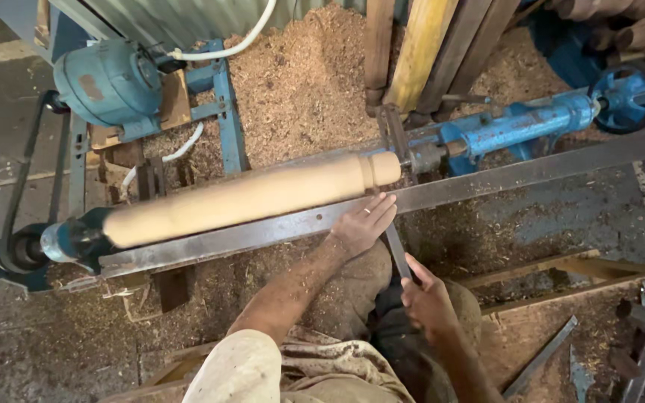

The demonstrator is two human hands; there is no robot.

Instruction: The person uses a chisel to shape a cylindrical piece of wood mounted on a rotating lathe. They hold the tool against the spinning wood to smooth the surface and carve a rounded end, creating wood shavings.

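The left hand [362, 222] rests flat on the steel rail [487, 183], and the right hand [425, 297] grips a chisel [397, 254] (blade near the wooden spindle [248, 198]); shaping seems under way, needing steady pressure.

The spindle [240, 198] is pale tan wood. The rail [487, 183] is grey steel, rust-flecked. The motor [110, 82] and tailstock [516, 127] are chipped blue. The sawdust [300, 82] is light brown, the hose [225, 48] white, the chisel [399, 254] dark grey.
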